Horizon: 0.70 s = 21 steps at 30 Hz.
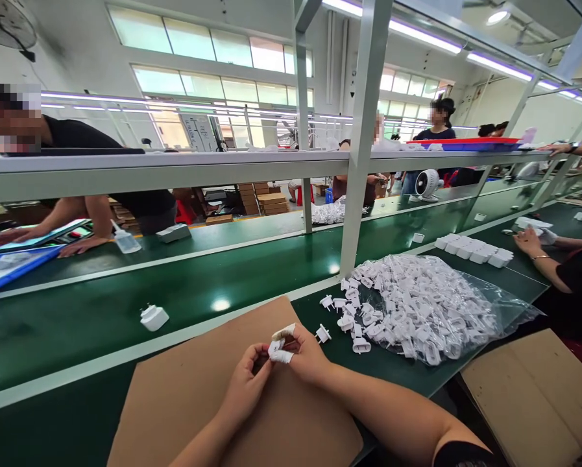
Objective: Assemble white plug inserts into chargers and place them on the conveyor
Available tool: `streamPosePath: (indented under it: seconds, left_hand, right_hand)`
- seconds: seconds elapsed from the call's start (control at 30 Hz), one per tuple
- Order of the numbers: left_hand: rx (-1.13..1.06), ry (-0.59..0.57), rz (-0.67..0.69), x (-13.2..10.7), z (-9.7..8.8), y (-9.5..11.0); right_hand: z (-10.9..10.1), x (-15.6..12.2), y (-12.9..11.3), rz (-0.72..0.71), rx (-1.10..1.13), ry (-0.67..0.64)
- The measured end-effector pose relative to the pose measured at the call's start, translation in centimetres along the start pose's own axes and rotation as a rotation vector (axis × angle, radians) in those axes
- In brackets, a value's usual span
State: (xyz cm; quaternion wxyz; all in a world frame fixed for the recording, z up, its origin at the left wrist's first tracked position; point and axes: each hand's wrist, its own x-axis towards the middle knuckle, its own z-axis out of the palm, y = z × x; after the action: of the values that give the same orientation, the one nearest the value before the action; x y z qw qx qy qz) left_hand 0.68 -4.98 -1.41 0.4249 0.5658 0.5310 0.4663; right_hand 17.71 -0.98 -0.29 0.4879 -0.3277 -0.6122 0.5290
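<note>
Above a brown cardboard sheet (pixel 213 363), my two hands meet around a small white plastic plug piece (pixel 274 350). My right hand (pixel 307 355), with white wrapping on its thumb and a finger, pinches the piece from the right. From the left, the closed fingertips of my left hand (pixel 246 383) are on the same piece; they partly hide it. Just right of my right hand lies a loose white plug piece (pixel 322 334) with prongs. Beyond it, a clear plastic bag (pixel 507 308) spills a large heap of similar white pieces (pixel 417 298).
A green conveyor belt (pixel 252 279) runs past the sheet, carrying a white adapter (pixel 154 318). A metal post (pixel 361 136) rises beside the heap, supporting a shelf (pixel 174 170). White boxy parts (pixel 473 250) stand in rows near a co-worker's hand (pixel 529 241). Another person leans over at left.
</note>
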Motion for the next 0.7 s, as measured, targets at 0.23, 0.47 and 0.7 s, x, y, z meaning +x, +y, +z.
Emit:
streamPosePath:
  seconds: [0.23,0.47,0.7]
  left_hand:
    - [-0.048,0.062,0.000,0.2,-0.3,-0.9]
    - [-0.052,0.100,0.023,0.3,0.5,0.7]
    - [-0.183,0.118,0.079,1.2,0.7,-0.1]
  right_hand:
    - [0.1,-0.6,-0.4,-0.064,-0.156,-0.042]
    - [-0.9,0.0,0.0,-0.039,-0.255,0.001]
    - [-1.3,1.2,0.2,0.318,0.062,0.046]
